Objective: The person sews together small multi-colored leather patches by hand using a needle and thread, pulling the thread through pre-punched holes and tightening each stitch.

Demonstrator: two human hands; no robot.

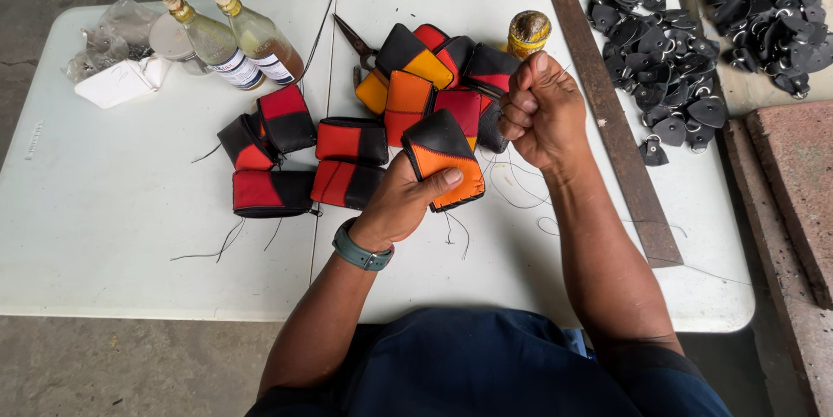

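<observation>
One orange-black pouch (444, 159), left hand (401, 203) fingers clasping

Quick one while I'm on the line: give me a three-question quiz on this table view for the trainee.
1. Which hand holds the orange and black pouch?
2. True or false: the right hand lies open and flat on the white table.
3. What stands at the table's far left corner? A) two glass bottles B) a pair of boots C) a lamp

Key
1. The left hand, the one with the watch on its wrist.
2. False: it is raised in a closed fist above the pile of red, orange and black pouches.
3. A
</observation>
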